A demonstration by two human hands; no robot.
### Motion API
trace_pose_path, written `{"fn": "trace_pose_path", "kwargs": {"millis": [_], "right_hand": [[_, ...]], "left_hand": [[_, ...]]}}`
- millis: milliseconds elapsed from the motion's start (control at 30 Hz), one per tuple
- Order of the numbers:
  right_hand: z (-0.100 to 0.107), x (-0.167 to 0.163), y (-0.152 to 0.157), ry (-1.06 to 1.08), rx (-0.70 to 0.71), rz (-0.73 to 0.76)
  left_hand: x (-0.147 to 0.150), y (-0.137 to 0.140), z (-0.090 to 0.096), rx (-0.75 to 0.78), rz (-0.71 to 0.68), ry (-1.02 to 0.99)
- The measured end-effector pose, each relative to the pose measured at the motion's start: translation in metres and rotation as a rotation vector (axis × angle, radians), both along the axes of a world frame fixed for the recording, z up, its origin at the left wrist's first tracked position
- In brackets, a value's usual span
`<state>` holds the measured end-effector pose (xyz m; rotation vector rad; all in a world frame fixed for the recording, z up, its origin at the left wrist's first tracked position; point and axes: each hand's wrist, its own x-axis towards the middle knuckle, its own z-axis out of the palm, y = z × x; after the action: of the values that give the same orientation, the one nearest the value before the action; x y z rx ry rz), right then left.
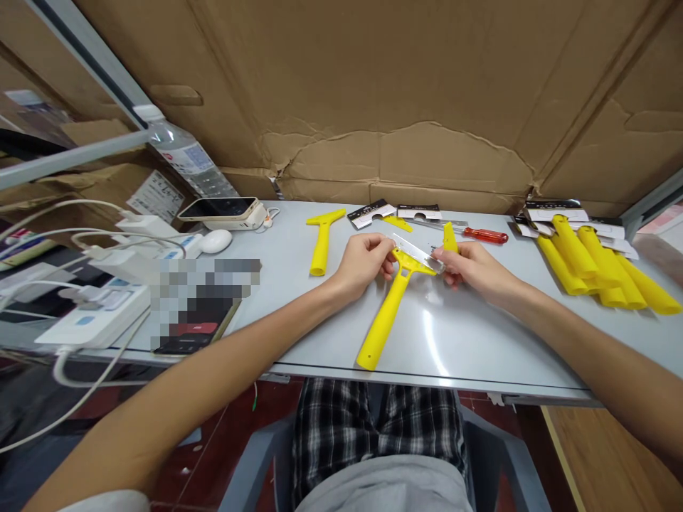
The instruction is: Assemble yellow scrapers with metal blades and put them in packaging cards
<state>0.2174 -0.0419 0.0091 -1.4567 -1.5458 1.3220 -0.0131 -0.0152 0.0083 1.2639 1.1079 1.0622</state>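
Observation:
A yellow scraper handle (385,318) lies slanted over the table, its wide head away from me. Along that head runs a flat metal blade (413,250). My left hand (367,264) pinches the left end of the scraper head, fingers closed. At the other end, my right hand (469,267) is closed with its fingertips on the blade's right end. A small yellow piece (449,237) sticks up beside the right fingers; whether they hold it too I cannot tell.
Behind lie another yellow handle (321,245), black-and-white cards (372,212) and a red screwdriver (485,235). Several yellow scrapers (600,263) are piled at right. At left are a phone (221,208), power strips (101,313) with cables and a water bottle (186,153).

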Motion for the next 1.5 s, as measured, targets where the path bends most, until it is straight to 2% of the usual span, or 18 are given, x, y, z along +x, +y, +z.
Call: {"fn": "trace_pose_path", "kwargs": {"millis": [167,333,400,533,633,767,1000,1200,1500], "right_hand": [[0.001,0.003,0.007,0.209,-0.029,-0.108],[0.005,0.004,0.009,0.248,-0.001,-0.173],[0.005,0.006,0.010,0.225,0.074,-0.190],[0.006,0.011,0.010,0.054,0.335,-0.218],[0.007,0.011,0.006,-0.017,0.435,-0.210],[0.006,0.004,0.000,-0.012,0.413,-0.152],[0.003,0.001,0.000,-0.217,0.450,-0.183],[0.004,-0.004,-0.006,-0.191,0.454,-0.139],[0.000,-0.004,-0.006,-0.238,0.482,-0.170]], "left_hand": [[-0.001,0.004,-0.006,-0.067,-0.064,-0.014],[-0.001,0.005,-0.007,-0.137,-0.127,-0.038],[-0.001,0.004,-0.006,-0.148,-0.157,-0.033],[-0.002,0.004,-0.009,-0.129,-0.213,-0.035],[-0.002,0.004,-0.012,-0.113,-0.240,-0.048],[-0.002,0.003,-0.014,-0.090,-0.259,-0.054],[-0.002,0.001,-0.013,-0.082,-0.269,-0.053],[-0.002,0.002,-0.014,-0.081,-0.284,-0.080],[-0.002,0.001,-0.012,-0.085,-0.287,-0.095]]}}
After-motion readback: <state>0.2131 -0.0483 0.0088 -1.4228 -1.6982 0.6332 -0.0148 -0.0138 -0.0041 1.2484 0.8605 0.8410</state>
